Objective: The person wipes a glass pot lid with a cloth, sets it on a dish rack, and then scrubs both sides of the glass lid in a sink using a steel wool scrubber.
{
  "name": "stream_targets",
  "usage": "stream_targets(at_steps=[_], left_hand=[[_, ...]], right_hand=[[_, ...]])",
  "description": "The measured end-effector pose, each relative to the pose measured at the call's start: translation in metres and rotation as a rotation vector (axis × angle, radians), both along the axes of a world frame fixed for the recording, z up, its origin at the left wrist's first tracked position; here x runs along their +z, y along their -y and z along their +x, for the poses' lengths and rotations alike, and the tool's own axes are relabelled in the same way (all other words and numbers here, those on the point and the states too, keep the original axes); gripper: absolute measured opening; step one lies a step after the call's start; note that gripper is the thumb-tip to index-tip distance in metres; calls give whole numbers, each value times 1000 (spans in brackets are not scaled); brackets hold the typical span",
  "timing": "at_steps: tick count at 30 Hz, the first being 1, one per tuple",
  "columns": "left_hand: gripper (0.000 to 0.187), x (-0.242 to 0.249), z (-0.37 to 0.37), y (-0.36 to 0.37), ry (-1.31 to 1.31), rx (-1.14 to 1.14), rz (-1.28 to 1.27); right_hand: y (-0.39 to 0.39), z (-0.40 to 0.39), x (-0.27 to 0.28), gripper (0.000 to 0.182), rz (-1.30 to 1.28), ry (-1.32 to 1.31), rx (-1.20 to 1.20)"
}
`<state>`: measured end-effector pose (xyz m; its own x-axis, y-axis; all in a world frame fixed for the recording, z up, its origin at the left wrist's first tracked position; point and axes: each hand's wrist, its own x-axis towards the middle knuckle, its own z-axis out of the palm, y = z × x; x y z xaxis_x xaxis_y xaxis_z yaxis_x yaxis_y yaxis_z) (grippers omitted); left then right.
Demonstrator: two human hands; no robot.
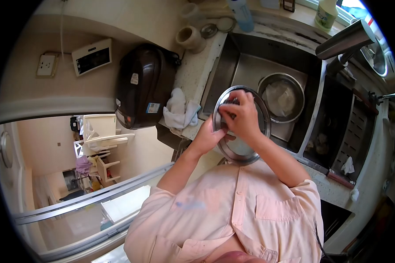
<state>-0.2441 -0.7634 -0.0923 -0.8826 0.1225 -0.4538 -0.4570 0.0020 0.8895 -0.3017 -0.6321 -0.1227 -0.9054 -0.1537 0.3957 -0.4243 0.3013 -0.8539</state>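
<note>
My left hand [207, 136] grips the left rim of a round, shiny steel dish [241, 151], which is tilted in front of my chest at the sink's near edge. My right hand [245, 115] is over the dish's inner face, its fingers bent and pinched together. Between those fingers a dark, rough clump shows, like a steel wool scrubber [231, 102]; it is mostly covered by the fingers. Just beyond the dish, a round steel bowl [300, 105] sits in the sink [254, 59], with something pale and translucent inside it.
Left of the sink are a dark brown appliance [138, 83], a crumpled white cloth [177, 107] and a beige jar [190, 38]. A blue bottle [241, 16] stands behind. At right are a thick metal faucet [344, 40] and a narrow dark basin [333, 118].
</note>
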Motion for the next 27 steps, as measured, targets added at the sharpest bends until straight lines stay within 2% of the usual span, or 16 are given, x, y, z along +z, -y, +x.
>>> stream_targets(at_steps=[3, 6, 10, 13, 16, 19, 22, 25, 27], left_hand=[[40, 3, -1, 1, -21, 14, 19], [38, 1, 0, 1, -26, -16, -11], [34, -6, -4, 8, -111, -52, -60], [31, 5, -6, -5, -51, 65, 44], [32, -2, -9, 8, -83, -108, -75], [32, 9, -10, -10, -3, 67, 30], [34, -3, -13, 2, -122, -80, -87], [34, 5, -15, -12, -28, 47, 27], [36, -6, -20, 1, -59, -80, -48]], right_hand=[[-3, 5, 4, 12, 3, -16, 71], [1, -2, -1, 12, 3, -14, -9], [-6, 3, 10, 15, 19, -64, 92], [-4, 1, 7, 12, -3, -35, 79], [-4, 0, 10, 12, 40, -65, 65], [-7, -14, 3, 15, 55, -36, -4], [-8, -1, 8, 15, 14, -121, 140], [-8, -12, -3, 13, 16, -35, 37], [-9, -15, -2, 12, 1, -30, 51]])
